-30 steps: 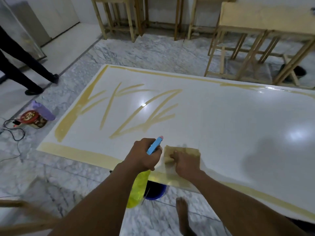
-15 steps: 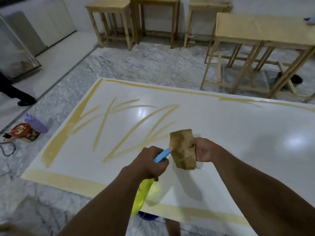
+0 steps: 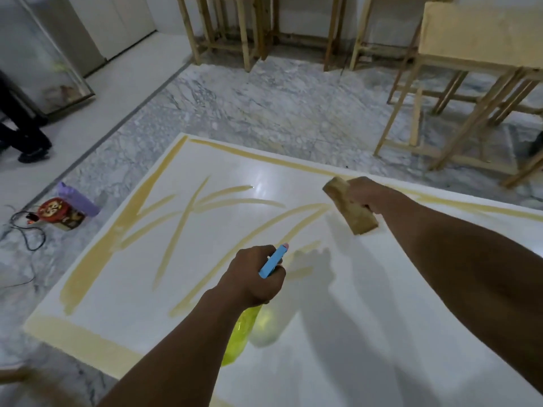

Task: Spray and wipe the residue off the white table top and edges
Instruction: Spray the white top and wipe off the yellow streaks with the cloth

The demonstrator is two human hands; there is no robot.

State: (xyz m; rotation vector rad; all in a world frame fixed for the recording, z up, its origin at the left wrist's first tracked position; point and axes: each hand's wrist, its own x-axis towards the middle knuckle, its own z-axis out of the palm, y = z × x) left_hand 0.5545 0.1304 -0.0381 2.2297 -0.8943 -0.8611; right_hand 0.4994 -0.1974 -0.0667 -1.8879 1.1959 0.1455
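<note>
Mostly, the white table top [image 3: 123, 295] carries yellow residue streaks [image 3: 182, 227] across its left half and along its borders. Above its middle, the left hand [image 3: 252, 277] is wrapped round a yellow-green spray bottle [image 3: 239, 339], nozzle aimed at the streaks. Over its far side, the right hand [image 3: 364, 195] clutches a tan cloth [image 3: 352, 207], lifted clear. Likely risk: that soiled cloth smearing residue wider, or spray missing the edge bands.

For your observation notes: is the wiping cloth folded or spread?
Folded: the cloth is a thick pad gripped in the right hand.
</note>
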